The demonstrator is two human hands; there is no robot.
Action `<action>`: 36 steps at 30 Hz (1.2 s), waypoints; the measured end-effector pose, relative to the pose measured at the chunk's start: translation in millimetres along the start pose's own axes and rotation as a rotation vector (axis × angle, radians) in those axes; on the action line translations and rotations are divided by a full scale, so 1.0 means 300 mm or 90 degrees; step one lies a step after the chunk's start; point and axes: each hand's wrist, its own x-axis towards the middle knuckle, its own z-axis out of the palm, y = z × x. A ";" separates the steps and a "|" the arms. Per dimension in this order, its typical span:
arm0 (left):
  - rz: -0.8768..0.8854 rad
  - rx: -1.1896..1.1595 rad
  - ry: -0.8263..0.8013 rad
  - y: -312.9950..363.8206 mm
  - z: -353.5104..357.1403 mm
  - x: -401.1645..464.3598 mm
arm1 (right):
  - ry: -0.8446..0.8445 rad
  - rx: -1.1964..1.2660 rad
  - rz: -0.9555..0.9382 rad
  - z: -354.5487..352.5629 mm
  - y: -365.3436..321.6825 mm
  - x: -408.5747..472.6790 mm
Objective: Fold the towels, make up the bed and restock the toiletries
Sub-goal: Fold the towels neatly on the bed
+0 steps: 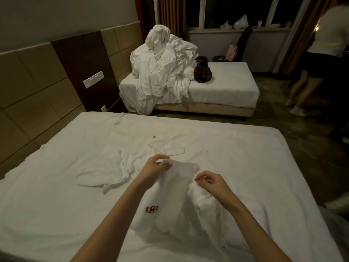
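Towel in my hands: a white towel [175, 201], thick and soft-looking, bunched and creased, with a red flower-like emblem [151, 209] stitched near its left side; I hold it up over the near part of the bed [264, 167], its lower folds resting on the sheet.
My left hand: my left hand [154, 167] pinches the towel's upper left corner between thumb and fingers.
My right hand: my right hand [211, 183] has its fingers curled, thumb and fingertips nipping the towel's upper right edge, which is rolled into a thick fold beneath it.
Hands to each other: apart, with a span of towel between them.
Other towels: more white cloth [105, 173] lies crumpled on the sheet to the left, and a smaller flat piece [170, 148] just beyond my left hand.
Far bed: a second bed [226, 86] carries a heap of white linen [162, 63] and a dark patterned bag [203, 71].
Right edge: another person [321, 53] stands on the floor.
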 end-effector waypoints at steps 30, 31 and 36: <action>0.233 -0.046 0.078 0.097 0.164 -0.173 | 0.178 -0.266 -0.163 0.061 -0.231 0.033; 0.239 -0.028 0.065 0.101 0.159 -0.172 | 0.180 -0.269 -0.164 0.060 -0.232 0.037; 0.324 0.116 0.093 0.121 0.142 -0.134 | 0.163 -0.230 -0.205 0.038 -0.241 0.037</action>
